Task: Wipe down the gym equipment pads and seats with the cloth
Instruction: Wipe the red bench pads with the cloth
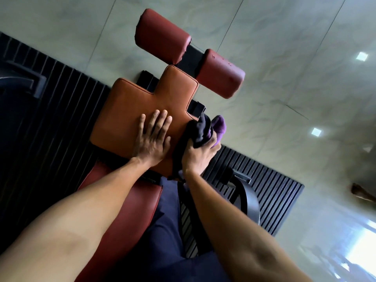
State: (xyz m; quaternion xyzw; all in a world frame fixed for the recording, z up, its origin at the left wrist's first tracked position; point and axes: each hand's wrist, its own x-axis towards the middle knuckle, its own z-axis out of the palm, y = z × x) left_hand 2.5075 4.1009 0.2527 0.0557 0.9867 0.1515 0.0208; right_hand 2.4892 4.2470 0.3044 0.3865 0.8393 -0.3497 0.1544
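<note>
Both forearms (81, 216) reach in from the bottom of the view, over a red back pad (126, 220). Left hand (151, 139) lies flat on the orange seat (130, 106), its fingers (160, 121) straight and a little spread, pressing rather than holding. Right hand (198, 154) has its fingers clamped round a bunched cloth (200, 129) (dark, with a purple end poking out) at the seat's right edge, where the cloth seems to touch the padding's side. Two red rollers (162, 35) sit beyond the seat, clear of both hands. A black ribbed mat (61, 110) lies beneath, on a pale tiled floor (284, 58).

Likely trouble from here:
- A cloth this wadded offers little face, so strokes may streak or miss the seat's notched corners.
- Its loose tail hangs below the wrist and could snag on the black bracket (196, 108) beside the seat.
- The patch under the flat palm gets skipped unless that hand shifts.
</note>
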